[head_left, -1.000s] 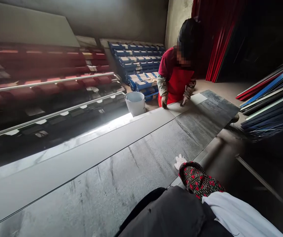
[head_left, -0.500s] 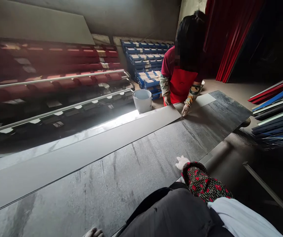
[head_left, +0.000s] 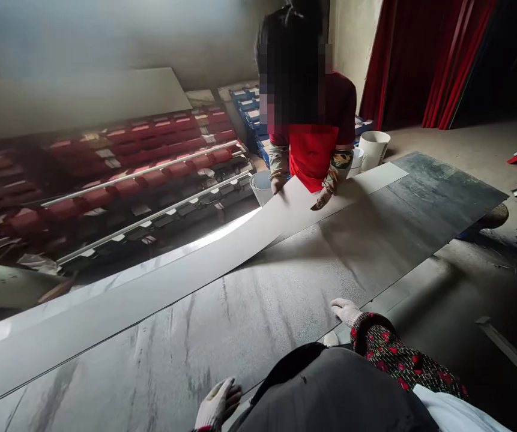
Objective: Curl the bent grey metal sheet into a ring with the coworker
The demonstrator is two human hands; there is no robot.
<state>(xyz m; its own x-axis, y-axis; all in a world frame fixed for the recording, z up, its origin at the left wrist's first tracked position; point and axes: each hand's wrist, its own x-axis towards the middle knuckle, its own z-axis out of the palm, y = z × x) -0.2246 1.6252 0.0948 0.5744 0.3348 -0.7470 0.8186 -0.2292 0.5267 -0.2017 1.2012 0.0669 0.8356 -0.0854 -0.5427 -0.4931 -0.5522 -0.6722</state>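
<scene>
My left hand (head_left: 217,403), in a pale work glove, is at the near edge of the dark metal-topped table (head_left: 118,384). Its fingers are stretched out and hold nothing. Farther right, my right hand (head_left: 346,311), also gloved, lies on the table near the same edge with its fingers extended. A long light-grey sheet strip (head_left: 150,294) runs along the far side of the table, apart from both my hands. Its right end is bent up off the surface in a co-worker's gloved hands (head_left: 323,198). Another pale strip (head_left: 375,180) lies flat below that end.
The co-worker in a red apron (head_left: 312,153) stands across the table. Behind are stacked red ridged panels (head_left: 150,141) and blue ones (head_left: 249,114). White rolls (head_left: 374,147) stand at the co-worker's side. A thin bar (head_left: 510,354) is at the lower right.
The co-worker has raised the strip's right end, which lay flat before. My left hand has come farther into view at the near edge. My view has shifted.
</scene>
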